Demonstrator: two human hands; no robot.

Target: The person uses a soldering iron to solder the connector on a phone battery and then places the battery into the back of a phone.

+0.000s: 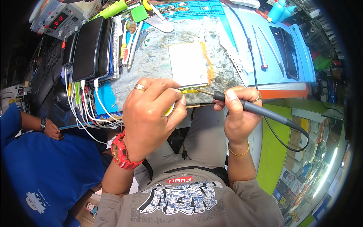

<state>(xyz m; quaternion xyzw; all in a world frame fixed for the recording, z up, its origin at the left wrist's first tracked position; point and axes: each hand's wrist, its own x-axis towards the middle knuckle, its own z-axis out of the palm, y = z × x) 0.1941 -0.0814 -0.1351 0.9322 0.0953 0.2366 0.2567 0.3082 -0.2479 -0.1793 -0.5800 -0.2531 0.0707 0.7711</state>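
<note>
Nearest us, our left hand (153,102) is curled around a small yellow-and-white thing (170,110), can't tell what, fingertips near the strip. Our right hand (242,115) has the soldering iron (264,111) pencil-style, tip by that yellow strip (190,91) along the white pack (187,63)'s near edge. The pack's flat on the grubby mat (151,72), just past our hands. We'd brace both wrists, dab briefly, and spare the orange tape (209,64) any heat. Brushes (130,43) lie farther off, leftward.
</note>
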